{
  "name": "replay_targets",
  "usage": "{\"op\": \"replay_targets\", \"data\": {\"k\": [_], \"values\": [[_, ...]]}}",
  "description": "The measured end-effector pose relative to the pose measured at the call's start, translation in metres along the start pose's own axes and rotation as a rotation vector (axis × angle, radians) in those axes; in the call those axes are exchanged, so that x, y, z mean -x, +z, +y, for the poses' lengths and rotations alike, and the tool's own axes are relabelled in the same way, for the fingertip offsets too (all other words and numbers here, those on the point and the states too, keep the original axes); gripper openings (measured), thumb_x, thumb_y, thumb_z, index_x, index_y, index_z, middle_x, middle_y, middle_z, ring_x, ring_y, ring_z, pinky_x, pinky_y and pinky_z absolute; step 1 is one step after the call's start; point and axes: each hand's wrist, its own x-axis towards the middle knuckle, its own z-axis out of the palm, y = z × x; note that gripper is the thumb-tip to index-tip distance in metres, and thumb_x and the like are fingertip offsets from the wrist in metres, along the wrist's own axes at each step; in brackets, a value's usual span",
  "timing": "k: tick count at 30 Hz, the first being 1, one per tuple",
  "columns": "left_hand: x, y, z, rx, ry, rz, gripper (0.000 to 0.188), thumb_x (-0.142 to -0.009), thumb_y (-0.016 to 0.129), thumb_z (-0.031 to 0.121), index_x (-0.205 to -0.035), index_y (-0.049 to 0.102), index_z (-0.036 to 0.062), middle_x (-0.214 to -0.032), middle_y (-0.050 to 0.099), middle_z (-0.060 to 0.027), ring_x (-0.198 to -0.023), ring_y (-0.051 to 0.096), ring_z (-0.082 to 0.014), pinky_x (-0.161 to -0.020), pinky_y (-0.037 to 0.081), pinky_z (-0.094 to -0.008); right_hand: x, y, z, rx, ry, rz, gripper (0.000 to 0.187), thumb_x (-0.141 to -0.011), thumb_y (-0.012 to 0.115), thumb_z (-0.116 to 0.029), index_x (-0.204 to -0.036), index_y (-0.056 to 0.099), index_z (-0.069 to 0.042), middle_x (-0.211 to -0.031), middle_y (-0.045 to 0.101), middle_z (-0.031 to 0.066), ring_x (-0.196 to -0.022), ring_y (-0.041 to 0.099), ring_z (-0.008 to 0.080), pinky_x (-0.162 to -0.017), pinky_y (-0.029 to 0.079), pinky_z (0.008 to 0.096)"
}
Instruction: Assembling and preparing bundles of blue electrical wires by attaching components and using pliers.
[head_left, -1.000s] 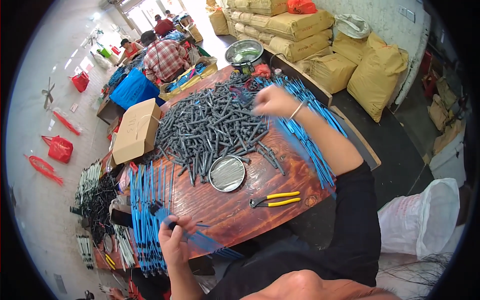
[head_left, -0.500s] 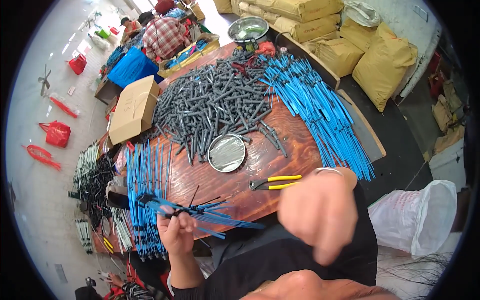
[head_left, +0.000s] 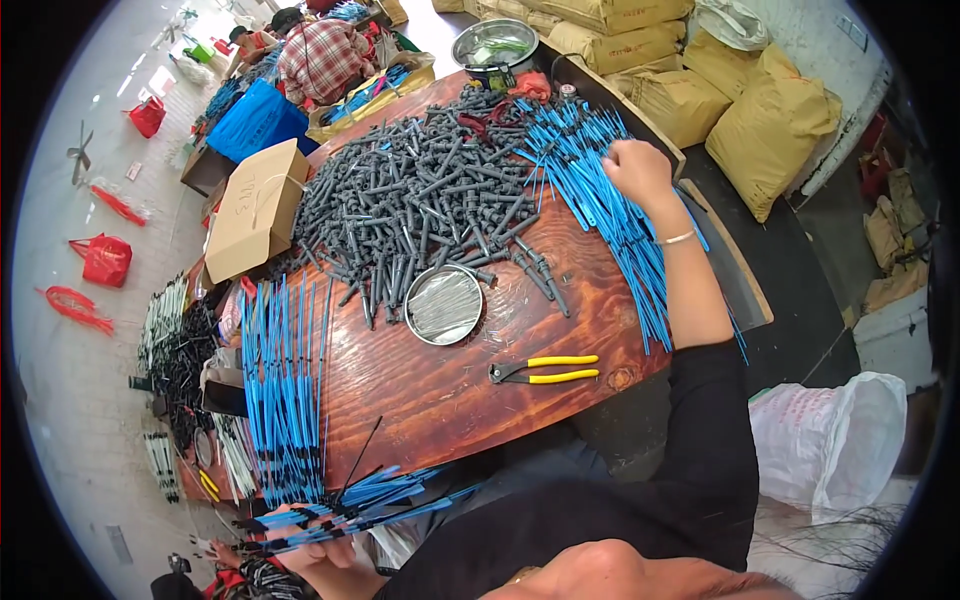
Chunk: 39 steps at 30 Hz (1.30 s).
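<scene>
My left hand [head_left: 325, 550] is closed round a loose bundle of thin blue sticks with black fittings [head_left: 385, 490], at the lower left just off the table's near edge. My right arm stretches across the large pile of similar blue sticks [head_left: 590, 185] at the right. Above that pile, my right hand [head_left: 638, 172] has its fingers curled in; whatever they hold is hidden. Cutting pliers with yellow handles [head_left: 548, 370] lie on the wooden table [head_left: 400, 395] between my arms. More blue sticks [head_left: 283, 400] lie in rows at the table's left.
A big heap of grey plastic parts [head_left: 415, 200] covers the middle. Beside it are a round tin of thin metal pins [head_left: 444, 305] and a cardboard box [head_left: 258, 210]. A metal bowl [head_left: 494, 45] stands at the back. Yellow sacks [head_left: 775, 130] are stacked behind; other people work farther off.
My right hand has gone from near my body up and forward to the right-hand pile. The left hand has lowered toward me with its bundle of sticks.
</scene>
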Motion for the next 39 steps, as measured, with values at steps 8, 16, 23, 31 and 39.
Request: {"op": "replay_targets", "data": {"k": [8, 16, 23, 31, 39], "values": [[-0.002, -0.002, -0.020, -0.119, 0.099, 0.264, 0.020, -0.091, 0.050, 0.016, -0.105, 0.048, 0.0021, -0.071, 0.058, -0.0148, -0.067, 0.059, -0.0256, -0.068, 0.049, -0.0409, -0.012, 0.041, 0.027, 0.172, 0.185, -0.083, 0.016, -0.076, 0.055, -0.018, -0.078, 0.064, -0.005, -0.085, 0.064, 0.0172, -0.080, 0.062, 0.0343, -0.070, 0.050, 0.0432], [-0.016, -0.003, -0.031, 0.068, 0.091, 0.609, 0.016, -0.094, 0.043, 0.011, -0.106, 0.049, 0.0026, -0.065, 0.053, -0.0082, -0.062, 0.055, -0.0213, -0.066, 0.048, -0.0364, -0.012, 0.043, 0.017, 0.173, 0.154, -0.042, 0.015, -0.078, 0.050, -0.012, -0.083, 0.060, -0.003, -0.086, 0.064, 0.0182, -0.080, 0.063, 0.0343, -0.068, 0.050, 0.0446], [-0.011, -0.001, -0.033, 0.029, 0.138, 0.629, 0.015, -0.093, 0.044, 0.010, -0.105, 0.051, 0.0032, -0.071, 0.056, -0.0085, -0.067, 0.057, -0.0209, -0.068, 0.049, -0.0362, -0.030, 0.062, 0.012, 0.087, 0.260, 0.179, 0.015, -0.082, 0.047, -0.012, -0.090, 0.056, -0.002, -0.085, 0.064, 0.0181, -0.078, 0.063, 0.0347, -0.066, 0.051, 0.0447], [-0.014, 0.002, -0.036, -0.030, 0.077, 0.616, 0.015, -0.092, 0.047, 0.009, -0.105, 0.051, 0.0046, -0.082, 0.060, -0.0095, -0.074, 0.059, -0.0204, -0.072, 0.051, -0.0370, -0.064, 0.034, -0.026, 0.052, 0.160, 0.278, 0.016, -0.084, 0.043, -0.013, -0.093, 0.052, -0.003, -0.085, 0.063, 0.0181, -0.073, 0.063, 0.0353, -0.063, 0.051, 0.0451], [-0.029, 0.013, -0.036, -0.056, 0.065, 0.734, 0.018, -0.090, 0.049, 0.009, -0.108, 0.049, 0.0048, -0.084, 0.060, -0.0106, -0.076, 0.060, -0.0217, -0.072, 0.051, -0.0372, -0.002, -0.042, -0.124, -0.375, -0.267, 0.174, 0.018, -0.082, 0.054, -0.020, -0.094, 0.057, -0.007, -0.079, 0.062, 0.0180, -0.069, 0.061, 0.0348, -0.060, 0.048, 0.0453]]}}
